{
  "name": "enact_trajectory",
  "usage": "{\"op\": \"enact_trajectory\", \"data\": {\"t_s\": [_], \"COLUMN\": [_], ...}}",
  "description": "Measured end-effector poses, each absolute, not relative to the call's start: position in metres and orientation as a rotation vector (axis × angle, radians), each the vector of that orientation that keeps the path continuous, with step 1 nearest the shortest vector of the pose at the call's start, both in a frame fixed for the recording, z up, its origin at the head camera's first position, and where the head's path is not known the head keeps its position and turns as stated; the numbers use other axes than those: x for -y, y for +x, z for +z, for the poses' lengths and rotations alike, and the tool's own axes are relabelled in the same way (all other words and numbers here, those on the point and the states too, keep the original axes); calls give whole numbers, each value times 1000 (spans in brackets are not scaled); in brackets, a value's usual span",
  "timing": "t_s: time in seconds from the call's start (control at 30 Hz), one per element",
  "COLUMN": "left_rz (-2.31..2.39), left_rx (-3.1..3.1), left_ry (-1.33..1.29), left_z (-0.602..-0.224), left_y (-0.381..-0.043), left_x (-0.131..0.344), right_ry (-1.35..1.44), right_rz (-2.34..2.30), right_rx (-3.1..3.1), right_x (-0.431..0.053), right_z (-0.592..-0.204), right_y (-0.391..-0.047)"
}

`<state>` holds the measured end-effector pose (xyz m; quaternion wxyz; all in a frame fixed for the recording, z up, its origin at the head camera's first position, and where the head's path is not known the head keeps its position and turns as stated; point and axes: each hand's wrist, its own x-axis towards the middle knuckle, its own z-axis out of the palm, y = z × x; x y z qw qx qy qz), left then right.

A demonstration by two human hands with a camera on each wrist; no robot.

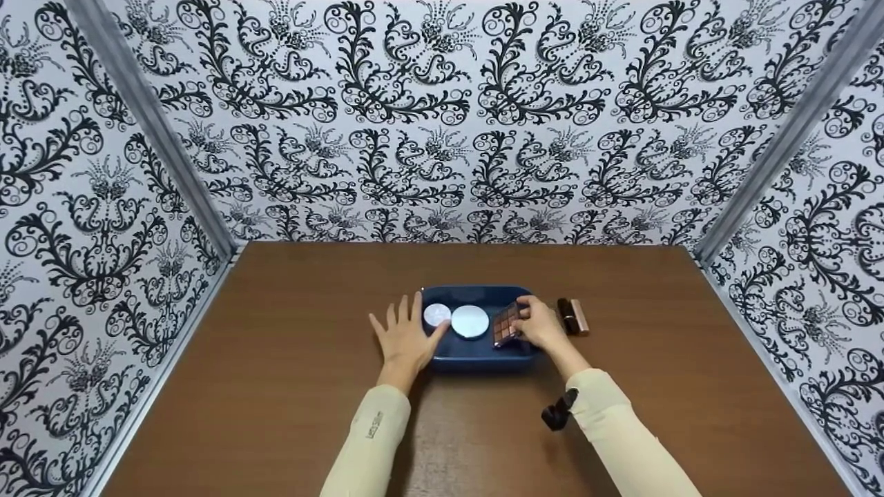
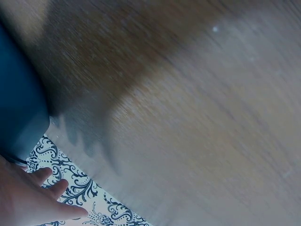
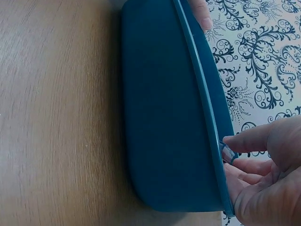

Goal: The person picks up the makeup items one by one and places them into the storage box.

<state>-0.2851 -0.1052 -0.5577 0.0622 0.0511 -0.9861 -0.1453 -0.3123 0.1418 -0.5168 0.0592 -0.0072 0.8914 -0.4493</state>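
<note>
A blue basin (image 1: 483,363) stands on the table, and two round pale-lidded items lie in it: a smaller jar (image 1: 436,314) at the left and a larger round compact (image 1: 469,322) beside it. My right hand (image 1: 544,326) pinches an eyeshadow palette (image 1: 505,327) with brownish pans, held tilted inside the basin's right end. In the right wrist view only a corner of the palette (image 3: 228,153) shows past the rim. My left hand (image 1: 402,343) rests at the basin's left rim with fingers spread, its thumb reaching over the rim near the jar.
Right of the basin lie a dark tube (image 1: 568,316) and a pinkish-beige tube (image 1: 580,317), side by side. The brown wooden table (image 1: 304,359) is enclosed by patterned walls (image 1: 428,138) at the back and both sides. A black strap piece (image 1: 556,414) hangs at the right wrist.
</note>
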Motion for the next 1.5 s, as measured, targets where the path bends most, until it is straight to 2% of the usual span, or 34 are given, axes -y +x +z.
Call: {"op": "enact_trajectory", "data": {"t_s": [0.23,0.47,0.83,1.5], "left_rz": [-424,-410,-443,-425], "left_rx": [2995,2999,3001,3009], "left_ry": [157,167,165,185], "left_z": [-559,-560,-558,-557], "left_y": [-286,-287,-286,-285], "left_x": [106,107,107,105], "right_ry": [-42,-178,-134,-194], "right_rz": [-1263,-1089,-1081,-502], "right_rx": [-2761,-2879,-2877,-2866], "right_x": [-140,-137,-130,-115], "right_z": [-517,-519,-520,-521], "right_y": [-312,-310,-305,-304]}}
